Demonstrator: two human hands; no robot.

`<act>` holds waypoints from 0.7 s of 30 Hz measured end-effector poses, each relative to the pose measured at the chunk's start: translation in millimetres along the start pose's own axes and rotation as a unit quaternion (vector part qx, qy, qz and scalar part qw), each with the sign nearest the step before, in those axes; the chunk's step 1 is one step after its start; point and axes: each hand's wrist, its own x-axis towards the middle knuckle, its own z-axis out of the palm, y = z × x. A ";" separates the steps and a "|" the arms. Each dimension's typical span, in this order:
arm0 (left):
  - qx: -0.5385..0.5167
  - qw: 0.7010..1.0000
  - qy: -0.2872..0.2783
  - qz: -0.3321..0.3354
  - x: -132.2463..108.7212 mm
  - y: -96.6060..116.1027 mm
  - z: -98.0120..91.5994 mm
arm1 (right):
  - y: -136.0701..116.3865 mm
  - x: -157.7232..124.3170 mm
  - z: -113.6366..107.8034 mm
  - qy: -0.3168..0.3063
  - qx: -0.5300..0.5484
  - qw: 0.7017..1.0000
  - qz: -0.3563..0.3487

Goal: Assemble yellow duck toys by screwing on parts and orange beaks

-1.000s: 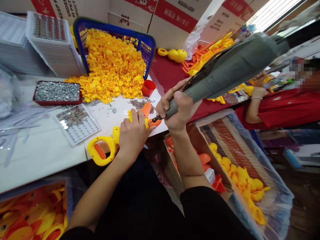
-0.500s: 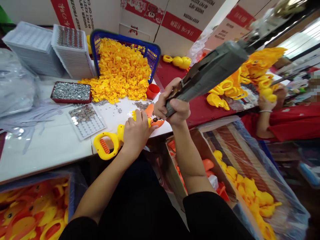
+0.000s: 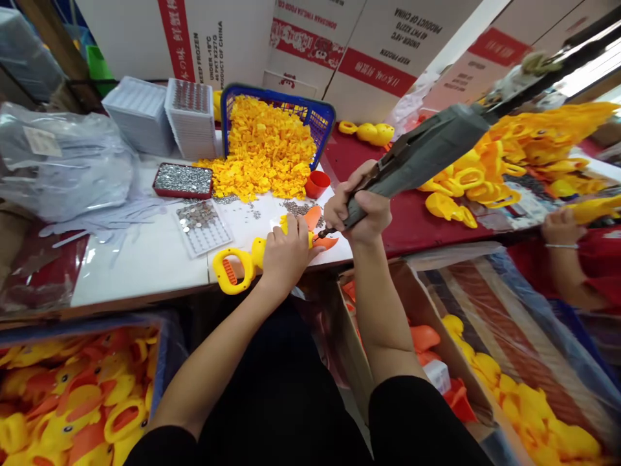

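Observation:
My left hand (image 3: 287, 254) is closed over the middle of a yellow duck toy grabber (image 3: 233, 272), pressing it on the white tabletop. The toy's ring handle with an orange ribbed trigger sticks out to the left. Its orange bill pieces (image 3: 326, 243) spread out to the right. My right hand (image 3: 363, 204) is wrapped around a grey power screwdriver (image 3: 427, 152), tilted with its back end up to the right. The bit points down at the toy's head, close to my left fingertips. Whether it sits in a screw I cannot tell.
A blue basket (image 3: 326, 122) spills small yellow parts. Nearby are a red tray of screws (image 3: 183, 181), a red cup (image 3: 317, 184), a tray of metal discs (image 3: 204, 226) and stacked trays (image 3: 191, 123). Boxes of toy parts flank my lap. A co-worker's hand (image 3: 563, 225) is at right.
The view has swung left, so everything sits further right in the picture. Both hands keep their hold, with the screwdriver bit still at the toy's head.

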 end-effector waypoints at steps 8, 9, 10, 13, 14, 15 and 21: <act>0.025 0.999 0.041 0.025 7.4 -5.2 6.7 | -0.8 2.7 2.2 0.185 -0.030 0.977 -0.101; 0.027 0.998 0.039 0.029 7.7 -4.5 5.9 | -4.6 1.6 2.1 0.213 -0.027 0.971 -0.106; 0.025 0.999 0.037 0.030 7.9 -4.0 4.3 | -9.5 0.0 1.8 0.234 -0.025 0.966 -0.107; 0.002 0.999 0.037 0.022 9.1 -9.9 -4.9 | -26.5 -6.4 -1.4 0.271 -0.017 0.958 -0.092; -0.008 0.999 0.033 0.022 10.5 -16.3 -9.3 | -31.1 -8.6 -3.3 0.277 -0.016 0.957 -0.088; -0.015 0.999 0.023 0.020 12.7 -25.2 -14.0 | -34.6 -10.7 -5.5 0.282 -0.018 0.955 -0.090; 0.025 0.995 -0.044 -0.080 33.2 -100.4 -33.3 | -36.7 -21.9 -18.2 0.258 -0.033 0.959 -0.115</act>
